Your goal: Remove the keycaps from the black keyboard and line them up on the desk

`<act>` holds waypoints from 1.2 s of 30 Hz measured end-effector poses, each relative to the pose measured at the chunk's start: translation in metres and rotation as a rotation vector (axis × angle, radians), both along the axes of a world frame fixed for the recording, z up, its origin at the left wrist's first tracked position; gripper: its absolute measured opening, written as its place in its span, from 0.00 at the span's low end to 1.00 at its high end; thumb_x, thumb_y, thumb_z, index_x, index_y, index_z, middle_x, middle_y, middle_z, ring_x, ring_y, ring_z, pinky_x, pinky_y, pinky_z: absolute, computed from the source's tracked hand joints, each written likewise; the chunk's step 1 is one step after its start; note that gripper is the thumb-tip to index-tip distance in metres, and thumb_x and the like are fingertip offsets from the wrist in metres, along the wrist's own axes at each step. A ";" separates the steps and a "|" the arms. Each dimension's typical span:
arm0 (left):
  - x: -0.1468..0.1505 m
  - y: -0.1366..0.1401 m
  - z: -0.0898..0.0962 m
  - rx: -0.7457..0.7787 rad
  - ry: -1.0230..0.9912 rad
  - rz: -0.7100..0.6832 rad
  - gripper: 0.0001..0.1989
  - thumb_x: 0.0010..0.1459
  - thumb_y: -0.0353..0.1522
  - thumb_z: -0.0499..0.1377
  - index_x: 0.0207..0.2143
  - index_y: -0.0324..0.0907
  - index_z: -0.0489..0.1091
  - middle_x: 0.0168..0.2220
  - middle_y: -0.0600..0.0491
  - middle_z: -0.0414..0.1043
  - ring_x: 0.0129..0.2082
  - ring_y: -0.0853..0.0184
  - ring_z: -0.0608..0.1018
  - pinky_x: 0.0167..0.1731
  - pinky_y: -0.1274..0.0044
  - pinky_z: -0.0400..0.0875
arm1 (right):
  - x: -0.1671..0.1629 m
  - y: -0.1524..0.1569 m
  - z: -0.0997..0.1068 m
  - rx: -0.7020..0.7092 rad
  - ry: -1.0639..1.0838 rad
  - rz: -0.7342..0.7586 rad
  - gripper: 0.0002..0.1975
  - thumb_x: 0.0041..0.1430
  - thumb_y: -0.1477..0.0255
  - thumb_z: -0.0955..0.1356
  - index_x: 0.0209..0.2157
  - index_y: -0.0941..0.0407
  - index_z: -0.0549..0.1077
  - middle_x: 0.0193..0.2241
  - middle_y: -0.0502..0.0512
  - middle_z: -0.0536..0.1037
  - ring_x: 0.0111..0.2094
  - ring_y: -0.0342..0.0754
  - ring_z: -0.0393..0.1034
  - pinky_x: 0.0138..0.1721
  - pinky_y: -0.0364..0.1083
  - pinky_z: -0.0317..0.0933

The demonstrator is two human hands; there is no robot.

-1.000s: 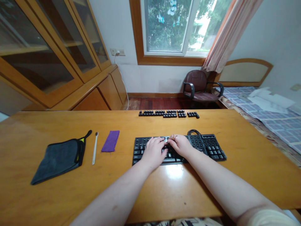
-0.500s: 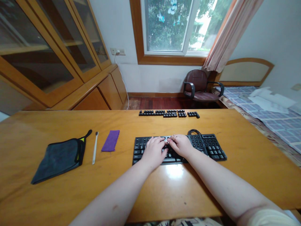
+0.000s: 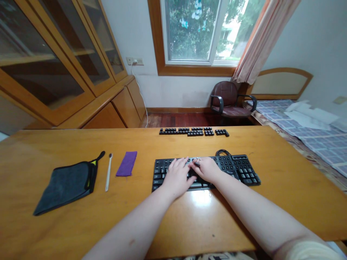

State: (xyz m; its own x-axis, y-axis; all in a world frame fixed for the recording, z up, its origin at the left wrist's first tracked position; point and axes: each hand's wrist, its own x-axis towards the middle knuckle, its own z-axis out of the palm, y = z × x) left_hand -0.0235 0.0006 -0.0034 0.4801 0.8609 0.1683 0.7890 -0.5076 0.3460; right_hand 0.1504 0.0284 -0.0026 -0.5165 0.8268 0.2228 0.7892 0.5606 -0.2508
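Note:
A black keyboard (image 3: 159, 172) lies on the wooden desk, its middle keys covered by my hands. My left hand (image 3: 177, 177) rests on its left-middle part, fingers spread and lying flat over the keys. Beside it, my right hand (image 3: 208, 169) is closed over the upper middle of the keyboard, thumb and fingers pinched on a small black keycap (image 3: 197, 164), mostly hidden. Small bare key positions show along the keyboard's upper rows. Behind the keyboard, loose black keycaps (image 3: 195, 133) are laid out in rows near the desk's far edge.
On the left of the desk (image 3: 81, 234) lie a dark grey cloth pouch (image 3: 67, 182), a white toothbrush (image 3: 108, 173) and a purple cloth (image 3: 126, 164). A coiled black cable (image 3: 223, 152) sits behind the keyboard. Past the desk stands a brown office chair (image 3: 227, 95).
My right hand's fingers have shifted slightly at the upper middle keys, and a small dark keycap now shows between them. My left hand stays in place. The view has tilted slightly.

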 end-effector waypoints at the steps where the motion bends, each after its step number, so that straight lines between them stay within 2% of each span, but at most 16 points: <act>1: 0.000 0.000 0.000 0.000 0.000 0.000 0.25 0.54 0.43 0.57 0.53 0.44 0.63 0.59 0.47 0.59 0.59 0.57 0.61 0.60 0.61 0.48 | 0.000 0.001 0.001 -0.020 0.004 -0.030 0.18 0.64 0.64 0.58 0.32 0.57 0.73 0.27 0.56 0.78 0.29 0.45 0.71 0.32 0.42 0.56; 4: 0.000 0.000 0.002 -0.002 -0.002 -0.005 0.26 0.54 0.43 0.57 0.54 0.44 0.62 0.59 0.46 0.60 0.59 0.56 0.61 0.60 0.61 0.48 | 0.000 0.002 0.004 -0.059 0.024 -0.068 0.18 0.64 0.64 0.57 0.30 0.57 0.72 0.26 0.55 0.77 0.27 0.45 0.71 0.29 0.41 0.55; 8: 0.000 0.000 0.002 -0.011 -0.014 -0.004 0.26 0.54 0.42 0.58 0.53 0.43 0.63 0.59 0.46 0.60 0.59 0.56 0.61 0.60 0.60 0.48 | 0.001 0.003 0.003 -0.049 0.060 0.003 0.17 0.64 0.66 0.57 0.29 0.57 0.72 0.25 0.55 0.77 0.27 0.45 0.71 0.29 0.41 0.56; 13: 0.001 0.000 0.002 -0.019 -0.022 -0.006 0.24 0.54 0.42 0.57 0.53 0.44 0.64 0.59 0.47 0.59 0.59 0.56 0.61 0.60 0.61 0.47 | 0.002 0.000 -0.001 0.034 0.117 0.088 0.17 0.64 0.67 0.57 0.32 0.58 0.73 0.27 0.57 0.78 0.28 0.46 0.72 0.32 0.42 0.59; 21: 0.002 -0.001 0.004 -0.018 -0.017 -0.013 0.24 0.55 0.41 0.57 0.53 0.44 0.63 0.59 0.46 0.59 0.59 0.56 0.61 0.60 0.60 0.47 | 0.003 -0.001 -0.005 0.110 0.136 0.088 0.20 0.65 0.65 0.56 0.31 0.59 0.73 0.25 0.57 0.77 0.27 0.45 0.70 0.32 0.42 0.59; 31: 0.002 0.000 0.008 -0.057 -0.006 0.000 0.26 0.54 0.41 0.58 0.54 0.44 0.63 0.60 0.47 0.59 0.59 0.56 0.61 0.60 0.60 0.48 | 0.003 0.000 -0.007 0.034 0.197 0.061 0.20 0.65 0.63 0.56 0.30 0.58 0.72 0.24 0.56 0.76 0.26 0.45 0.69 0.31 0.43 0.59; 33: 0.002 0.000 0.006 -0.047 -0.018 -0.009 0.26 0.54 0.42 0.58 0.54 0.45 0.62 0.60 0.47 0.59 0.59 0.56 0.61 0.60 0.60 0.47 | 0.004 0.000 -0.007 -0.004 0.312 0.022 0.20 0.64 0.62 0.56 0.28 0.57 0.71 0.22 0.55 0.75 0.25 0.44 0.69 0.30 0.42 0.59; 36: 0.001 0.000 0.004 -0.048 -0.034 -0.007 0.25 0.54 0.42 0.57 0.54 0.46 0.63 0.59 0.47 0.59 0.59 0.57 0.61 0.59 0.60 0.47 | 0.007 0.000 -0.005 -0.056 0.588 -0.187 0.22 0.65 0.61 0.55 0.24 0.56 0.69 0.16 0.50 0.70 0.19 0.43 0.65 0.25 0.41 0.59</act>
State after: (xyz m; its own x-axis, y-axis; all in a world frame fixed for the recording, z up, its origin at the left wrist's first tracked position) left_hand -0.0227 0.0011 0.0006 0.4811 0.8650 0.1426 0.7729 -0.4952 0.3967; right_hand 0.1571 0.0284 -0.0072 -0.1660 0.9102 0.3794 0.5934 0.3995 -0.6987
